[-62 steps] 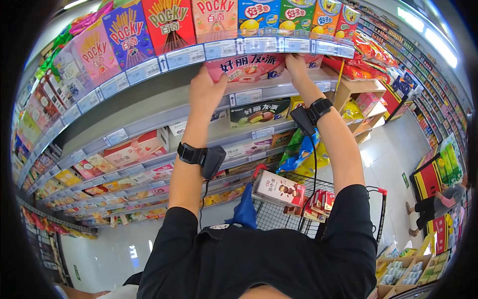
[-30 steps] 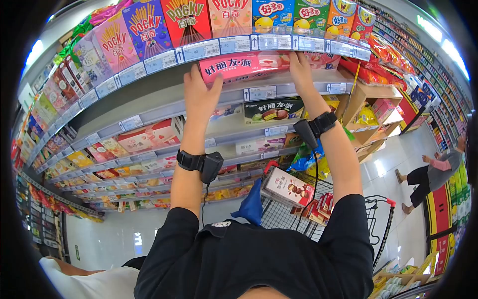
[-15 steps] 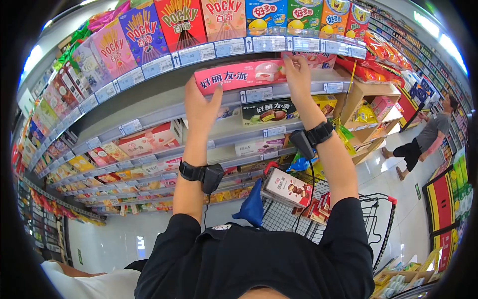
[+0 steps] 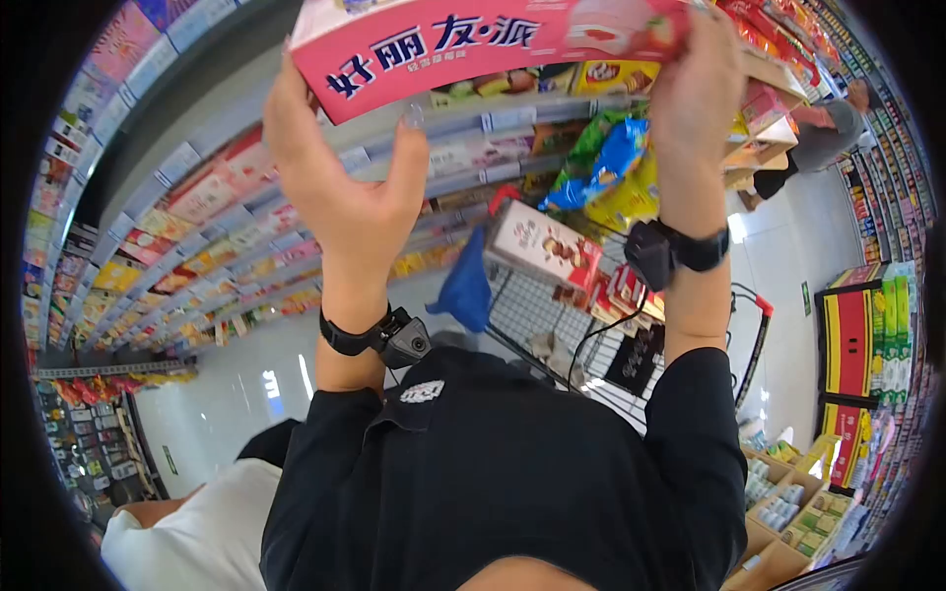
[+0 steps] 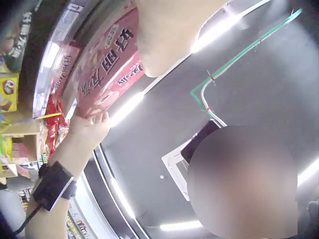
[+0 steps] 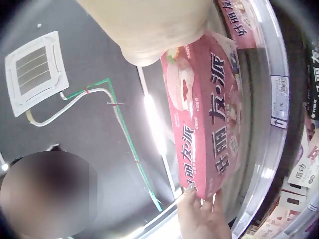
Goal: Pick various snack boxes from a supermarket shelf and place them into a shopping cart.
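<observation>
A long pink box of filled pies (image 4: 443, 59), printed with dark Chinese lettering and a pie picture, spans both hands at the top of the head view. My left hand (image 4: 340, 192) grips its left end, thumb along the lower front edge. At the other end, my right hand (image 4: 695, 98) holds the corner beside the strawberry picture. In the left wrist view the box (image 5: 109, 55) runs away toward the right hand (image 5: 89, 132), whose fingertips curl at its end. The right wrist view has the box (image 6: 209, 124) in front of a shelf edge (image 6: 279, 99).
Below the hands stands a wire shopping cart (image 4: 522, 310) holding a white-and-red box (image 4: 542, 246) and several red packs (image 4: 631, 291). A blue bag (image 4: 463, 286) hangs at its side. Stocked shelves line the left. A person in white (image 4: 197, 522) is at lower left.
Both hands have drawn the pink box off its shelf and toward the body, so it looks much larger. The head view has tilted down, showing more of the cart.
</observation>
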The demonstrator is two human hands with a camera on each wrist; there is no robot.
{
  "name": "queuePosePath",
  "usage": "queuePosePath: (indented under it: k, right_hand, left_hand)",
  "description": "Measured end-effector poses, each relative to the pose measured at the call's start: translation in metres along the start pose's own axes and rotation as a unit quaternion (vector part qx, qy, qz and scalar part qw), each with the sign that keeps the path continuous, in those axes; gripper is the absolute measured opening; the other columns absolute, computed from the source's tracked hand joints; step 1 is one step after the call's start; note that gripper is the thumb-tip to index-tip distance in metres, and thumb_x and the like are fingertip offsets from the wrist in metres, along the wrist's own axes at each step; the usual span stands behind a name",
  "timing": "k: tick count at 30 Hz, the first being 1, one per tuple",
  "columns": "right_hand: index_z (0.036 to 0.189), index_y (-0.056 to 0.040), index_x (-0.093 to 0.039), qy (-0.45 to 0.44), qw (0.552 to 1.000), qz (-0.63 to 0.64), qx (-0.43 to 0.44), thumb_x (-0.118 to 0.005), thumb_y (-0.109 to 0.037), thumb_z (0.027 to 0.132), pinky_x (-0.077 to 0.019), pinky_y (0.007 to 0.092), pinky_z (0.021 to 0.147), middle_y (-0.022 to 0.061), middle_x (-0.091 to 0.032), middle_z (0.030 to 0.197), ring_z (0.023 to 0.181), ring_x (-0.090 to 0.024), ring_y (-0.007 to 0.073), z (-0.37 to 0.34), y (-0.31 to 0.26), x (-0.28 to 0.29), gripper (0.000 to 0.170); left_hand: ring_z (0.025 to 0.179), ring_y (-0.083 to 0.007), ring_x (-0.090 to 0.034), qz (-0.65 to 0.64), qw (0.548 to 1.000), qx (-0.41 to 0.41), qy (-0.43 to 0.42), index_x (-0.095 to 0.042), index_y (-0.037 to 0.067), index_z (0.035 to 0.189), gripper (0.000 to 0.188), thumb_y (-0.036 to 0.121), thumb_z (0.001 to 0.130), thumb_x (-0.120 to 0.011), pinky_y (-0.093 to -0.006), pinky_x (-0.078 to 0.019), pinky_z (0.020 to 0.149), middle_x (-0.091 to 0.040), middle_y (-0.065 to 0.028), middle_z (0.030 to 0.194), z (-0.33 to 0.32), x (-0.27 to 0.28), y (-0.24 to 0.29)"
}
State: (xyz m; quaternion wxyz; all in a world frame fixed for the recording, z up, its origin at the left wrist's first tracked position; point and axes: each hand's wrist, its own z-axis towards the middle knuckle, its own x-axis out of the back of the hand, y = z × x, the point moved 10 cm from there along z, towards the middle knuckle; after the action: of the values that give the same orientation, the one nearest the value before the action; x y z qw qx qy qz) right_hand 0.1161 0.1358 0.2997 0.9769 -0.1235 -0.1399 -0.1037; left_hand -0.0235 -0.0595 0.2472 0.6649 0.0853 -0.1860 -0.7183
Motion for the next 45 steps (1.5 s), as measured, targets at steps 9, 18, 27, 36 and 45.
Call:
queuePosePath:
  k: [9,18,27,36,45]
  right_hand:
    - [0.117,0.0048,-0.047,0.011,0.755,0.403,-0.518,-0.045,-0.007,0.087,-0.0406,0.0266,0.087,0.0124,-0.053,0.111,0.098,-0.052,0.0150,-0.239,0.161,0.048,0.032]
    - [0.116,0.0027,-0.044,-0.146,0.616,0.297,-0.715,-0.047,-0.013,0.086,-0.0431,0.0267,0.078,0.0107,-0.057,0.094,0.086,-0.057,0.0170,-0.468,0.167,0.070,0.033]
    - [0.104,0.0004,-0.044,-0.069,0.340,0.278,-0.896,-0.043,-0.020,0.086,-0.0523,0.0394,0.061,0.0159,-0.056,0.083,0.066,-0.060,0.0289,-0.670,0.170,0.016,0.027]
    - [0.110,-0.0070,-0.048,-0.029,0.310,0.319,-0.895,-0.044,-0.034,0.088,-0.0464,0.0385,0.080,0.0107,-0.056,0.102,0.094,-0.056,0.0234,-0.708,0.189,-0.078,0.035]
    - [0.099,-0.0150,-0.054,0.012,0.427,0.181,-0.886,-0.050,-0.034,0.083,-0.0388,0.0308,0.071,0.0003,-0.057,0.089,0.071,-0.046,0.0133,-0.762,0.220,-0.105,0.025]
  left_hand:
    - [0.085,-0.0291,-0.059,-0.031,0.973,0.167,-0.154,-0.053,-0.003,0.110,0.044,0.015,0.071,-0.062,-0.0332,-0.0457,0.075,-0.059,-0.0188,0.095,-0.126,-0.079,0.014]
    - [0.082,-0.0352,-0.059,0.118,0.788,0.352,-0.491,-0.057,-0.001,0.091,0.039,0.036,0.076,-0.058,-0.0415,-0.0462,0.072,-0.061,-0.0214,0.087,-0.306,-0.150,-0.019]
    - [0.093,-0.0376,-0.056,0.120,0.708,0.439,-0.540,-0.051,-0.008,0.102,0.060,0.043,0.073,-0.059,-0.0409,-0.0446,0.081,-0.057,-0.0264,0.097,-0.475,-0.175,-0.096]
    - [0.092,-0.0198,-0.053,-0.079,0.530,0.747,-0.394,-0.051,0.000,0.106,0.043,0.033,0.079,-0.051,-0.0310,-0.0400,0.079,-0.056,-0.0123,0.095,-0.607,-0.194,-0.220]
    - [0.085,-0.0259,-0.062,-0.057,0.619,0.691,-0.369,-0.060,-0.001,0.098,0.034,0.022,0.073,-0.060,-0.0341,-0.0474,0.069,-0.063,-0.0193,0.092,-0.628,-0.220,-0.253]
